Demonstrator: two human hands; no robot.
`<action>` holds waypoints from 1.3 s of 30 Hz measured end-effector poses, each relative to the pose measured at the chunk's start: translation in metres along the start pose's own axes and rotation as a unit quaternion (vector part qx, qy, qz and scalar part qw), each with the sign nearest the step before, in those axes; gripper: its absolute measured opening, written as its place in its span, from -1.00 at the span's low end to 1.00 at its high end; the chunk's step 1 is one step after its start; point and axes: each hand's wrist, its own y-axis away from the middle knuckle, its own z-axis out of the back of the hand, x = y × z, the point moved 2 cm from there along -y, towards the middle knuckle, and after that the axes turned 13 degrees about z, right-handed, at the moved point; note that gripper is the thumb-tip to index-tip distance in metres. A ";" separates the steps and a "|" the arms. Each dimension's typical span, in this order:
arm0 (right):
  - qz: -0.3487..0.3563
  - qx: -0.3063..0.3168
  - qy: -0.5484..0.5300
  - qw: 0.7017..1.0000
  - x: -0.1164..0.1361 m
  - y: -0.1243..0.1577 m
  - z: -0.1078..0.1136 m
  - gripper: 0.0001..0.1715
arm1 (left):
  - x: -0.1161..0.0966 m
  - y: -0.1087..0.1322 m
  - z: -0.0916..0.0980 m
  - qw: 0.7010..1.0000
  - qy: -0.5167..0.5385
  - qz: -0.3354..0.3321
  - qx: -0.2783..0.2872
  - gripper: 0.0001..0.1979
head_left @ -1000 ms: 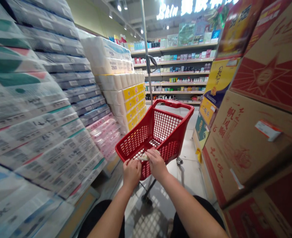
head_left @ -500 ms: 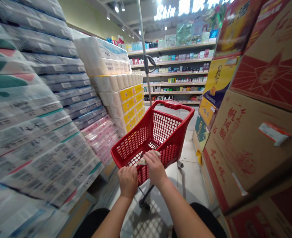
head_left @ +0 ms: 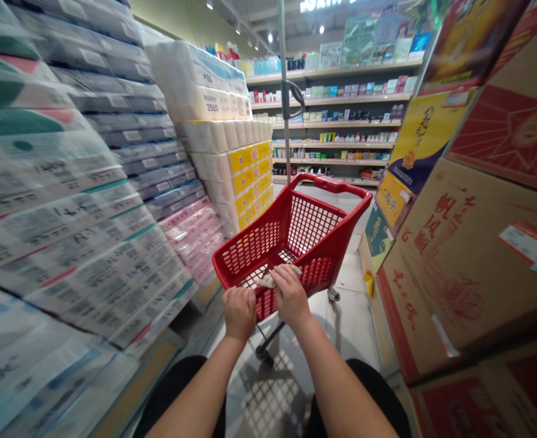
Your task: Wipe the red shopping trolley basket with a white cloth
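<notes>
A red plastic shopping cart [head_left: 250,246] with lattice walls stands right in front of me, angled toward the right. My left hand [head_left: 239,311] is wrapped over its near rim at the left corner. Further right on the same rim, my right hand [head_left: 291,296] is closed too, and a crumpled whitish piece of cloth or paper [head_left: 267,281] pokes out under its fingers. What that piece is exactly, I cannot tell. Nothing shows inside the cart's basket.
Tall stacks of packaged paper [head_left: 67,207] and toilet rolls [head_left: 227,137] line the left. Cardboard boxes [head_left: 478,255] rise close on the right. Shelves of small goods [head_left: 336,115] and a metal pole [head_left: 286,140] stand ahead. Pale tiled floor [head_left: 348,328] runs between.
My view has shifted, so the cart, pole and shelves appear slightly further right and higher. Both hands keep their hold on the cart's rim.
</notes>
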 end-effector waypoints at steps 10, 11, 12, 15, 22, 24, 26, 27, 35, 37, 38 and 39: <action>0.068 0.061 -0.030 0.995 0.023 0.002 -0.010 -0.55 | -0.002 0.002 0.002 1.000 0.017 0.009 -0.007 -0.68; 0.053 0.048 -0.020 0.997 0.019 0.001 -0.008 -0.55 | -0.002 0.002 0.002 1.000 0.016 0.007 -0.002 -0.67; 0.028 0.026 -0.004 0.999 0.014 0.001 -0.005 -0.55 | -0.001 0.002 0.002 1.000 0.015 0.007 0.003 -0.67; -0.031 -0.021 0.047 0.998 0.006 0.002 0.002 -0.55 | 0.000 0.003 0.002 1.000 0.016 0.009 0.005 -0.67; 0.044 0.048 -0.022 0.998 0.019 0.004 -0.004 -0.55 | -0.002 0.004 0.003 1.000 0.016 0.014 -0.003 -0.67; -0.005 0.004 0.005 1.000 0.011 0.003 0.000 -0.56 | -0.002 0.004 0.003 1.000 0.016 0.009 -0.003 -0.68; -0.038 -0.026 0.028 0.999 0.006 0.003 0.002 -0.56 | -0.002 0.005 0.002 1.000 0.016 -0.001 -0.009 -0.69; -0.035 -0.025 0.027 0.999 0.007 0.002 0.002 -0.56 | -0.001 0.005 0.002 1.000 0.016 -0.004 -0.013 -0.69; 0.032 0.031 -0.047 0.998 0.014 0.004 -0.001 -0.55 | -0.001 0.004 0.002 0.999 0.007 -0.028 -0.039 -0.69; 0.000 0.001 -0.027 1.000 0.011 0.005 0.000 -0.54 | -0.001 0.005 0.002 0.999 0.005 -0.032 -0.042 -0.70; -0.008 -0.011 -0.018 1.000 0.013 0.006 -0.002 -0.55 | -0.002 0.005 0.002 0.999 0.006 -0.032 -0.042 -0.70; -0.008 -0.018 -0.013 1.000 0.015 0.007 -0.004 -0.56 | -0.002 0.005 0.002 0.999 0.008 -0.030 -0.043 -0.71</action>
